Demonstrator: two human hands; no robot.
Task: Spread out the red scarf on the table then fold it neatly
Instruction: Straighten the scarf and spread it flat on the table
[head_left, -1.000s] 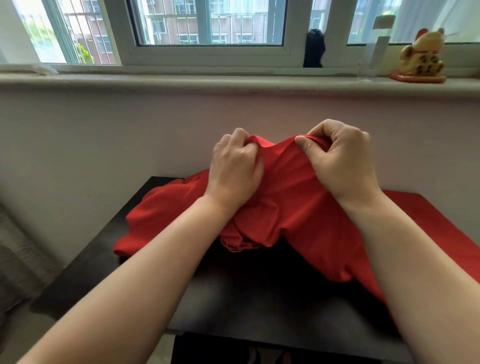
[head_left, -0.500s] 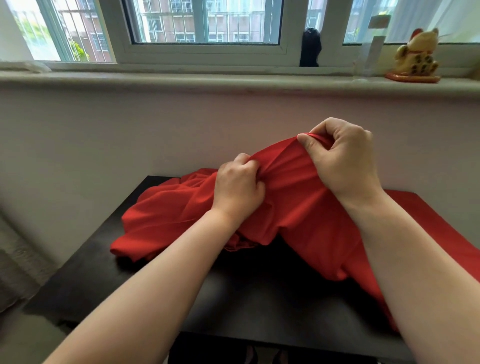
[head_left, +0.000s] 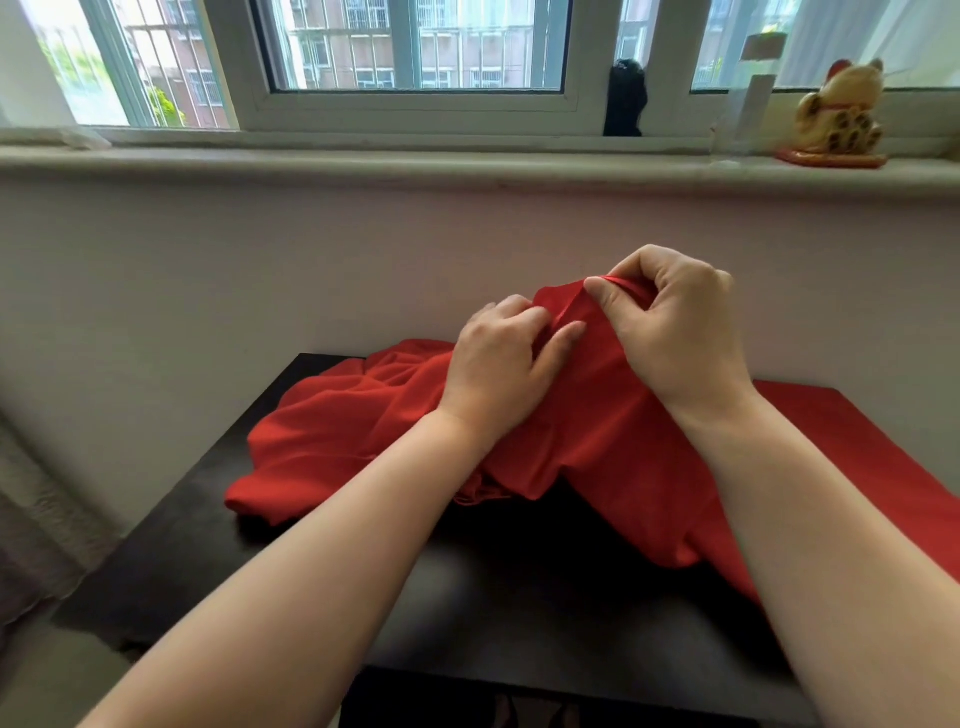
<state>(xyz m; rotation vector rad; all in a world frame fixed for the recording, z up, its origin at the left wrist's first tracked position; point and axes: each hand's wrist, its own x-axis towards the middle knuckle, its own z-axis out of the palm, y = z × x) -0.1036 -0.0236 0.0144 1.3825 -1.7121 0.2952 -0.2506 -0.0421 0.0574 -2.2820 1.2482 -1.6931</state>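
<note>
The red scarf (head_left: 332, 441) lies bunched across the black table (head_left: 493, 597), its left part heaped on the tabletop and its right part draped over the table's right side. My right hand (head_left: 670, 332) pinches an edge of the cloth and holds it up above the table near the wall. Just to its left and slightly lower, my left hand (head_left: 504, 364) pinches the same raised fold between thumb and fingers. The two hands nearly touch.
A pale wall rises right behind the table, with a windowsill above it. On the sill stand a gold lucky-cat figure (head_left: 836, 124) at the right and a dark object (head_left: 625, 98) near the middle. A grey curtain (head_left: 31, 519) hangs at the left.
My left hand let its grip slide lower, then moved right and up the fold until it sits beside my right hand. The right hand has kept the edge raised.
</note>
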